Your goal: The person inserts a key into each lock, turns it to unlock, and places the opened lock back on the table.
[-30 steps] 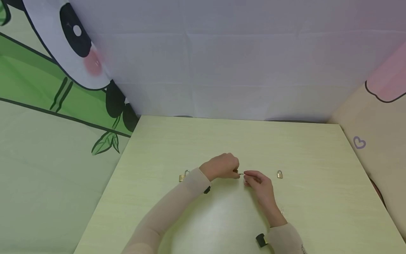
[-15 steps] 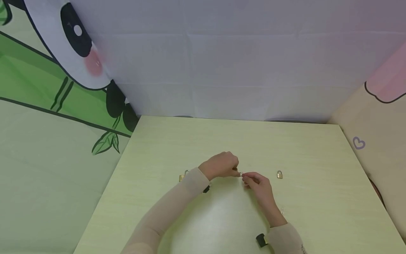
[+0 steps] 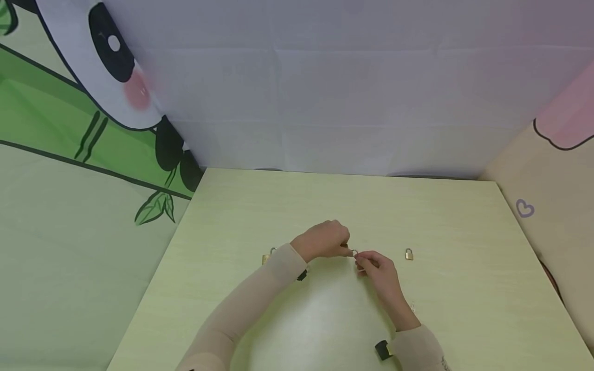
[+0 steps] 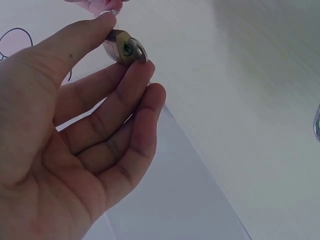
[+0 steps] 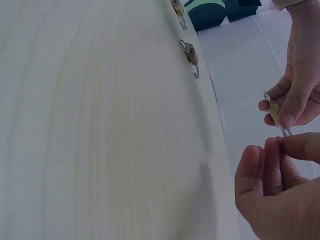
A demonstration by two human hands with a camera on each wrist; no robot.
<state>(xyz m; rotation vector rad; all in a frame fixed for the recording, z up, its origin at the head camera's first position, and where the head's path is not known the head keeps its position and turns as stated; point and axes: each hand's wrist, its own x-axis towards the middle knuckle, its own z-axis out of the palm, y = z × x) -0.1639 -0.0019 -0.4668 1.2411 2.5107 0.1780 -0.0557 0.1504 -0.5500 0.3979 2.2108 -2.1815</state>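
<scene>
One small brass padlock (image 5: 274, 114) with a steel shackle (image 5: 287, 132) is held above the middle of a pale yellow, wood-grained worktop (image 3: 287, 201). Its body is pinched by the left hand (image 3: 323, 240); a round-headed silver key (image 4: 138, 50) seems seated in it. The gap seen a second ago at the right hand (image 3: 379, 273) has been closed: the shackle's end now appears pinched by thumb and fingertips, so the lock is apparently being worked from both ends. Toward the worktop's right edge lies another brass padlock (image 3: 409, 255); toward the left edge, an open-shackled brass one (image 3: 266, 259). The far edge is backed by plain grey cloth (image 3: 352, 103), the left by green cartoon bamboo (image 3: 37, 98).
</scene>
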